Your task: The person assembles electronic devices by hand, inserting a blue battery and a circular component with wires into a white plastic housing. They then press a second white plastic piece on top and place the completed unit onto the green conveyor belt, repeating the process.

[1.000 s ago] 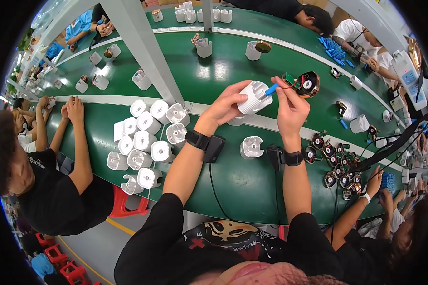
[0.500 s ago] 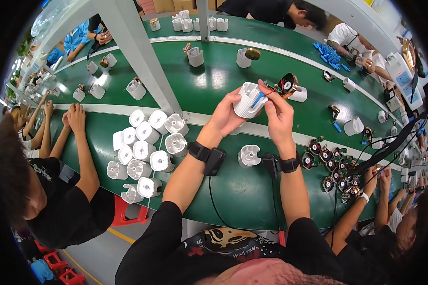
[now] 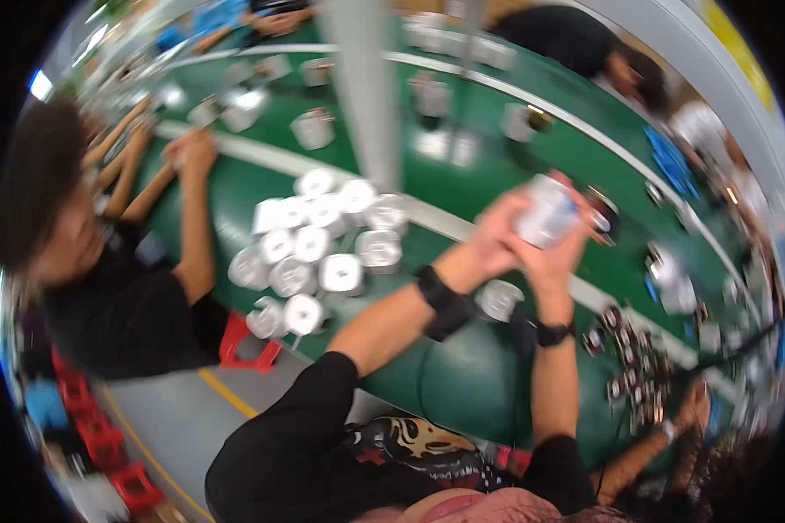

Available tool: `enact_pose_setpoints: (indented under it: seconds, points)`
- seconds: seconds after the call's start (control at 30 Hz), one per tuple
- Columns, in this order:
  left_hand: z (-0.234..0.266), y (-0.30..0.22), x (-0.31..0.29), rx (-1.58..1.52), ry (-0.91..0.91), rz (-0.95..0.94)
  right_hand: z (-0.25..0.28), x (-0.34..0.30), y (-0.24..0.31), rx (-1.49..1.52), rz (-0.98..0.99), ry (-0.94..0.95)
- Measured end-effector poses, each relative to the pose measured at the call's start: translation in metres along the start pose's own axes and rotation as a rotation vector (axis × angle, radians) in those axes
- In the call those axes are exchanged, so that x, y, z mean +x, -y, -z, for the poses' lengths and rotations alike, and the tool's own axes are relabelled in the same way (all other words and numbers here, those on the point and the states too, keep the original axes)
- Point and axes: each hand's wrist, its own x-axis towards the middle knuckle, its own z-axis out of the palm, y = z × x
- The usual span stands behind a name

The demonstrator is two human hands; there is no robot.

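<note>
Between my hands, above the green workbench [image 3: 462, 366], is a white plastic housing [image 3: 545, 209], tilted, with a blue cylinder showing in its side. My left hand [image 3: 500, 234] is wrapped round its left side. The fingers of my right hand [image 3: 556, 257] close on its right side and lower edge. Just beyond the right hand hangs a dark round fan part [image 3: 602, 215] with a gold rim; whether its wires still reach the housing is lost in the blur. Below my hands, on the bench, stands another white housing [image 3: 500, 300].
A cluster of white housings [image 3: 340, 275] stands left of my forearm. Dark fan parts [image 3: 637, 357] with gold rims lie to the right. A pale upright post [image 3: 362, 96] rises from the bench divider. Co-workers sit on both sides; one leans over the far bench [image 3: 576, 44].
The whole view has swung and blurred, with my hands now further right in the picture. Both hands still hold the white housing, and the right hand has come lower on it.
</note>
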Motion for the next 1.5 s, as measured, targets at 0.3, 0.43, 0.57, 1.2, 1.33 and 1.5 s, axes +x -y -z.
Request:
enact_pose_setpoints:
  seconds: [0.3,0.43,0.57,1.2,1.33,1.5]
  points:
    - [-0.017,0.03,-0.005,0.55,-0.023,-0.182,0.025,0.006,0.023,0.365,-0.145,-0.197]
    - [-0.013,0.036,0.001,0.617,0.005,-0.186,0.022,0.004,0.017,0.544,-0.157,-0.276]
    - [-0.012,0.023,0.005,0.454,-0.048,-0.145,0.012,0.013,0.016,0.435,-0.086,-0.289]
    - [0.073,-0.067,-0.019,1.96,-0.781,-0.175,0.11,0.013,-0.021,-0.234,-0.563,0.059]
    - [0.079,-0.055,-0.012,2.019,-0.872,-0.14,0.115,0.012,-0.03,-0.234,-0.618,0.075]
    - [0.059,-0.046,-0.009,2.253,-0.689,-0.386,0.102,0.01,-0.045,-0.55,-0.777,0.087]
